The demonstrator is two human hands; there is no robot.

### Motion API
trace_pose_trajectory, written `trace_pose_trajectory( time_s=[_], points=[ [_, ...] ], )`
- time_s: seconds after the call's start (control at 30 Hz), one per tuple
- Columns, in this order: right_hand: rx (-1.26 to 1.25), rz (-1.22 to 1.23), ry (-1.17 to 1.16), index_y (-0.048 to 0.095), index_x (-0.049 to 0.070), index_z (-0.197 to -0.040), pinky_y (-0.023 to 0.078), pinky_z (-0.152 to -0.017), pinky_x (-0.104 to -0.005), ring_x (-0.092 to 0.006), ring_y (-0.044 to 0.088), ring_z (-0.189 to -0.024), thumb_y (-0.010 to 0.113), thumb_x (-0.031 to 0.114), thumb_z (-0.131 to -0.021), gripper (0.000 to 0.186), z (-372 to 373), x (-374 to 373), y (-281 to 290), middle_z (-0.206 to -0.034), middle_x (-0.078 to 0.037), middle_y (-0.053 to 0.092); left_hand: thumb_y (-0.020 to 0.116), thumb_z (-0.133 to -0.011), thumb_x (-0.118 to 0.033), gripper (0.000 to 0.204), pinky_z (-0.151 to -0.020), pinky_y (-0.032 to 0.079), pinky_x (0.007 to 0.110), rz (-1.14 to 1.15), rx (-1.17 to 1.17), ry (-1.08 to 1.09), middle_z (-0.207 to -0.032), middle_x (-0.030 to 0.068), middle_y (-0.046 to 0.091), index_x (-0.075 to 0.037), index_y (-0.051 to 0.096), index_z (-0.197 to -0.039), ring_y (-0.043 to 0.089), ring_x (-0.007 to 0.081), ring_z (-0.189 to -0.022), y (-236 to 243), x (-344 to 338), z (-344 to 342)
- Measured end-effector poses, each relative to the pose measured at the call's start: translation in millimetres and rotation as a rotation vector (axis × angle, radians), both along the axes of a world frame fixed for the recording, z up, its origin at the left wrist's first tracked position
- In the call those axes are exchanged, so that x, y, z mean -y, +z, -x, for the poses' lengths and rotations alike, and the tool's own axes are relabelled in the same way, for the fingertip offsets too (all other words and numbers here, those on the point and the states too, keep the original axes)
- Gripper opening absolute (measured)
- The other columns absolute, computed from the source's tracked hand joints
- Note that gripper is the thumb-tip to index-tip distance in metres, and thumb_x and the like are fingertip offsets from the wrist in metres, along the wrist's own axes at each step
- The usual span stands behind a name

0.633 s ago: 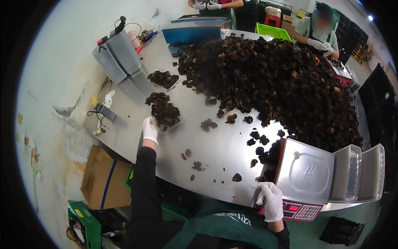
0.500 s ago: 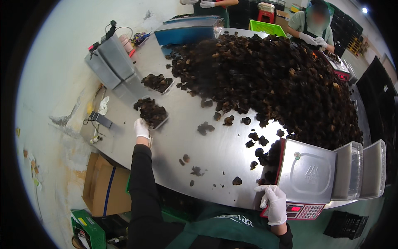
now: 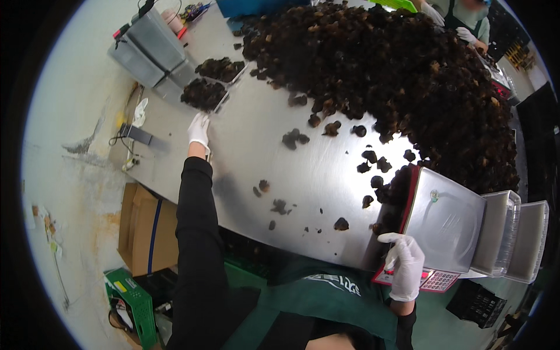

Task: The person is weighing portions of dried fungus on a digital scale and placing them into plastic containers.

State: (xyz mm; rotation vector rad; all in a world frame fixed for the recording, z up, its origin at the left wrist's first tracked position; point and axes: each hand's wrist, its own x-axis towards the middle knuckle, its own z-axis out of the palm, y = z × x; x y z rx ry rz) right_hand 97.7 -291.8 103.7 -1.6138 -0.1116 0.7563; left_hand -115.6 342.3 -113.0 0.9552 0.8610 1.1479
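Now we note the near filled tray (image 3: 203, 94) shifted up beside the far tray (image 3: 220, 69), pairing them; left hand (image 3: 199, 129) outstretched, grip indeterminable, right hand's (image 3: 406, 265) fingers loosely curled, contents unseen.

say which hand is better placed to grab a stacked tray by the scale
Likely the right hand: it is at the scale, nearer the stacked trays. The left hand is far across, by a filled tray.
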Motion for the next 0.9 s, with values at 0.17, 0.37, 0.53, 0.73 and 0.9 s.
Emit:
trace_pose_trajectory(
  time_s=[0.17, 0.37, 0.53, 0.73, 0.9],
  points=[
    [0.181, 0.020, -0.131, 0.063, -0.001, -0.095, 0.034, -0.049, -0.0178, -0.0026, 0.044, -0.051, 0.052, 0.019, -0.098, 0.024, -16, 31, 0, -0.074, -0.005, 0.064, 0.052, -0.098, -0.011, 0.038, -0.105, 0.043, 0.033, 0.002, -0.151, -0.185, -0.127, 0.0160, 0.057, 0.008, 0.048, -0.130, 0.055, 0.0272, -0.118, 27, 99, -20],
    [0.452, 0.146, -0.263, 0.065, 0.001, -0.100, 0.030, -0.048, -0.0160, -0.0007, 0.039, -0.051, 0.047, 0.019, -0.101, 0.025, -45, 93, 19, -0.070, 0.004, 0.052, 0.061, -0.093, -0.019, 0.026, -0.103, 0.041, 0.039, -0.722, -0.672, -0.430, -0.114, 0.0108, 0.066, -0.004, 0.066, -0.113, 0.056, 0.0288, -0.115, 60, 273, -30],
    [0.699, 0.307, -0.398, 0.065, 0.002, -0.103, 0.032, -0.050, -0.0165, -0.0004, 0.040, -0.053, 0.047, 0.017, -0.102, 0.024, -73, 152, 16, -0.070, 0.005, 0.052, 0.075, -0.074, -0.020, 0.047, -0.104, 0.038, 0.044, -1.096, -0.947, -0.587, -0.124, 0.0118, 0.057, -0.009, 0.063, -0.118, 0.049, 0.0342, -0.120, 73, 391, -23],
    [1.429, 0.819, -0.529, 0.064, -0.001, -0.113, 0.051, -0.072, -0.0308, -0.0170, 0.062, -0.084, 0.054, 0.016, -0.099, 0.024, -130, 230, 6, -0.097, -0.010, 0.067, 0.068, -0.071, -0.011, 0.020, -0.080, 0.044, 0.041, -1.282, -1.072, -0.465, -0.096, 0.0074, 0.059, -0.008, 0.062, -0.090, 0.056, 0.0290, -0.092, 70, 401, 20],
    [1.511, 1.043, -0.535, 0.061, 0.001, -0.109, 0.047, -0.079, -0.0388, -0.0314, 0.060, -0.090, 0.053, 0.021, -0.099, 0.024, -166, 273, 18, -0.096, -0.016, 0.063, 0.068, -0.067, -0.011, 0.010, -0.082, 0.042, 0.041, -1.246, -1.433, -0.476, -0.098, 0.0082, 0.060, -0.008, 0.059, -0.072, 0.056, 0.0289, -0.098, 102, 383, 59]
  ],
)
